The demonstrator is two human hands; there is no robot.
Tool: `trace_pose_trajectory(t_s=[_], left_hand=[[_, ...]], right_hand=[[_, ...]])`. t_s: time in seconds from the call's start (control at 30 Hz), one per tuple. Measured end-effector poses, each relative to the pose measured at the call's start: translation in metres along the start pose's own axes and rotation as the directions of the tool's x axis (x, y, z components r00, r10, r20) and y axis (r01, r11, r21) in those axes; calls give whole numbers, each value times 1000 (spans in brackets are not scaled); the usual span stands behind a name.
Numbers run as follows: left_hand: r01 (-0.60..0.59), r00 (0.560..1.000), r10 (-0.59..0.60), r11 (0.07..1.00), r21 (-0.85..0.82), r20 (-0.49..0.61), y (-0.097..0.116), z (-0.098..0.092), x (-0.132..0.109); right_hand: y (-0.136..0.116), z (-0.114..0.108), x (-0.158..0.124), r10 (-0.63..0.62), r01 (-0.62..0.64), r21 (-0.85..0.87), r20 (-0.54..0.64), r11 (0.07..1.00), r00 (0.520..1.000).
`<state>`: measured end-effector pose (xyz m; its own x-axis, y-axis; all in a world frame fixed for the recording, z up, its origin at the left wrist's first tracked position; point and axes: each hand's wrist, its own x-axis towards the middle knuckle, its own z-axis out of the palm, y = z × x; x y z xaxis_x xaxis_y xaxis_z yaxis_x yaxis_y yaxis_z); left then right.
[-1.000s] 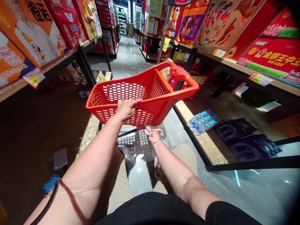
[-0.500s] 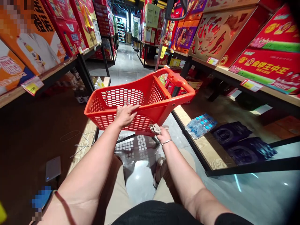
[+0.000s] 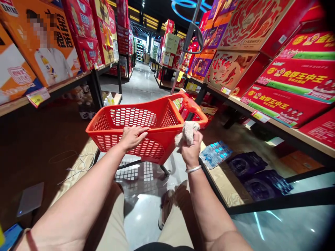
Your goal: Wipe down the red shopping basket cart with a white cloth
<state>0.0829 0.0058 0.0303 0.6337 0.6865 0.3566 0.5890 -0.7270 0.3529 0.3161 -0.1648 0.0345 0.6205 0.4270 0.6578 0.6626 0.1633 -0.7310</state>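
A red plastic shopping cart (image 3: 167,137) with perforated sides stands crosswise before me, its handle to the right. My left hand (image 3: 131,138) is on the near rim, fingers over the edge and thumb side toward me. My right hand (image 3: 192,150), with a bracelet at the wrist, is closed around a bunched light beige cloth (image 3: 188,130). It holds the cloth up at the near right side of the cart, just below the handle (image 3: 196,111). Whether the cloth touches the cart, I cannot tell. No goods show in the visible part of the basket.
Shelves of boxed goods flank the aisle, with orange cartons (image 3: 44,52) left and red boxes (image 3: 285,80) right. Water bottles in a shrink-wrapped pack (image 3: 216,154) lie on the low right shelf. A white cable (image 3: 83,162) and a grey device (image 3: 30,199) are at lower left.
My right hand has risen with the cloth from the cart's lower side to near the handle. My left hand stays on the rim. The view has tilted up slightly.
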Motion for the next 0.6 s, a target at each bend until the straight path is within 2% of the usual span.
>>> trace_pose_trajectory(t_s=[0.07,0.17,0.23,0.3,0.37,0.4,0.47,0.6], left_hand=[[20,1000,-20,999,-29,-11,-3,-4,-1],[56,998,-58,996,-68,-16,-6,-8,-1],[80,997,-81,993,-87,-9,-8,-9,1],[100,995,-100,989,-105,5,-10,-11,3],[109,994,-107,987,-118,21,-14,-11,5],[108,994,-105,987,-123,25,-16,-12,5],[105,994,-103,986,-130,23,-20,-13,5],[98,995,-100,984,-146,-6,-28,-17,3]], right_hand=[[-1,-11,15,-156,143,-188,-57,972,986],[-5,-9,22,-252,222,-357,-40,908,967],[-11,2,12,-276,289,-378,91,879,957],[-22,10,-2,-274,363,-354,277,862,921],[-34,8,-7,-244,399,-350,410,848,879],[-40,2,-4,-230,404,-368,433,838,871],[-47,-19,12,-220,399,-442,402,803,889],[-50,-69,59,-233,338,-605,248,721,940]])
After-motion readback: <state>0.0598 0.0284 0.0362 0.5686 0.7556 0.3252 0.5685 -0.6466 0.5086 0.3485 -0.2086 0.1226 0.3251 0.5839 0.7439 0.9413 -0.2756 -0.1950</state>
